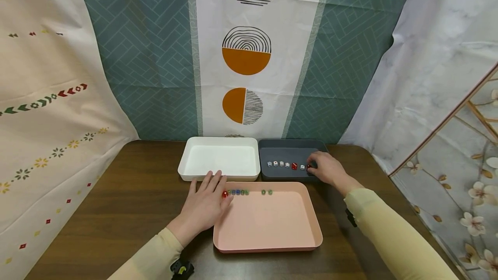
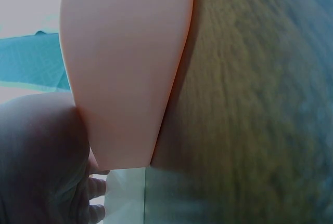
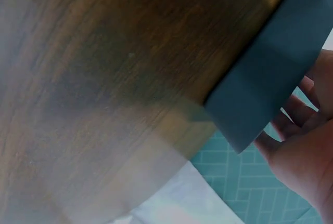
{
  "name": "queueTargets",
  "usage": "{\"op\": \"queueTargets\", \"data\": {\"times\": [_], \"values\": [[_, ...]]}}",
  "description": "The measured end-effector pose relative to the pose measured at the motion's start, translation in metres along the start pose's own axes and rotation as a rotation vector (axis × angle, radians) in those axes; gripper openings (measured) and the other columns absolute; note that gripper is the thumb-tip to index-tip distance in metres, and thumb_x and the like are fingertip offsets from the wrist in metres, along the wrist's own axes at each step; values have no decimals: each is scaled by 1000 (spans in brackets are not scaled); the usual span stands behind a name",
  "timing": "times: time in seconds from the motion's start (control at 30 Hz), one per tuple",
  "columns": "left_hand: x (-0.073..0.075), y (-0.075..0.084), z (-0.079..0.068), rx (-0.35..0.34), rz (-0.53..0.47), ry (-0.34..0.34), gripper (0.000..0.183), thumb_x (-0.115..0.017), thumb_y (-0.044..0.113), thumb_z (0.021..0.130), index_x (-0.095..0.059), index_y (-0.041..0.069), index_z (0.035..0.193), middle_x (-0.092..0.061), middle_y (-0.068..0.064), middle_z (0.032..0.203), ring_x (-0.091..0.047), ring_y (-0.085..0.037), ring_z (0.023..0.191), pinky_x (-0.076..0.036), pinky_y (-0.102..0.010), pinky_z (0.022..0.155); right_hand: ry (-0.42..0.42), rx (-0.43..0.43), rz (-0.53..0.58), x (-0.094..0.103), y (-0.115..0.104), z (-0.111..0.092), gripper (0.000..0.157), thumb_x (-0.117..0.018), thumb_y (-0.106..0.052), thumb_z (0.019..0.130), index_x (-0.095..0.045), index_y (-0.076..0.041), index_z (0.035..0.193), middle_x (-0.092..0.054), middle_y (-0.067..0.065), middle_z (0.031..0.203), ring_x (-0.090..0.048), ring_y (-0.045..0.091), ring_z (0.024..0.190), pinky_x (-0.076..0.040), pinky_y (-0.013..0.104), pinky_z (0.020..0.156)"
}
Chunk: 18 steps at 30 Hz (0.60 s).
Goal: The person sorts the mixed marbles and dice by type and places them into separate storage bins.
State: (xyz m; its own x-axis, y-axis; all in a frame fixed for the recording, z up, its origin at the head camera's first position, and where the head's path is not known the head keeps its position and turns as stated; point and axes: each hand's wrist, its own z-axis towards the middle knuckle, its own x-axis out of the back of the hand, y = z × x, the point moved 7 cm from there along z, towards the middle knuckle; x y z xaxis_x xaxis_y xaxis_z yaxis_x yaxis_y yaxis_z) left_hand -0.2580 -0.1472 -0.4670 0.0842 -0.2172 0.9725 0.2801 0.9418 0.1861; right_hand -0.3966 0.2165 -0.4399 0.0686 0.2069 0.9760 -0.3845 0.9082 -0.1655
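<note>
In the head view, my right hand [image 1: 327,167] reaches into the dark grey tray [image 1: 292,145]. Its thumb and fingertips pinch a small red die [image 1: 309,167] at the right end of a row. White dice [image 1: 281,163] and another red die [image 1: 294,166] stand along that row. My left hand [image 1: 207,204] lies with straight, spread fingers over the upper left corner of the pink tray [image 1: 268,224]. Beside its thumb is a red die [image 1: 225,194]. Several small green and blue translucent pieces [image 1: 238,192] line the tray's far side; their exact kind is hard to tell.
A white tray [image 1: 219,154] stands behind the pink tray, left of the dark grey one. All three sit close together on a brown wooden table [image 1: 128,202]. Patterned cloths [image 1: 155,55] hang behind and at both sides.
</note>
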Motion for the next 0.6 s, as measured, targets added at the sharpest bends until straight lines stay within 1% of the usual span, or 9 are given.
{"op": "queueTargets", "data": {"times": [0.2, 0.33, 0.6], "values": [[0, 0, 0, 1, 3, -2, 72, -54, 52, 114, -46, 4, 168, -38, -18, 176, -28, -42, 165, -18, -76, 126, 26, 31, -12, 8, -11, -3, 26, -84, -14, 98, -78, -2, 121, -66, 27, 144, -58, 49, 139, -45, 63, 117], [-1, 0, -1, 1, 1, -4, 72, -54, 52, 114, -46, 4, 168, -38, -18, 176, -28, -42, 165, -18, -76, 126, 48, 51, -16, 12, -19, -5, 27, -84, -15, 99, -78, -2, 122, -65, 27, 147, -56, 48, 143, -42, 62, 120], [0, -1, 0, -5, -1, -4, 73, -54, 53, 114, -45, 4, 168, -37, -18, 176, -27, -43, 165, -18, -76, 126, 77, 108, 11, 20, -41, -11, 29, -84, -15, 100, -78, -2, 126, -65, 24, 149, -56, 46, 143, -46, 62, 117]]}}
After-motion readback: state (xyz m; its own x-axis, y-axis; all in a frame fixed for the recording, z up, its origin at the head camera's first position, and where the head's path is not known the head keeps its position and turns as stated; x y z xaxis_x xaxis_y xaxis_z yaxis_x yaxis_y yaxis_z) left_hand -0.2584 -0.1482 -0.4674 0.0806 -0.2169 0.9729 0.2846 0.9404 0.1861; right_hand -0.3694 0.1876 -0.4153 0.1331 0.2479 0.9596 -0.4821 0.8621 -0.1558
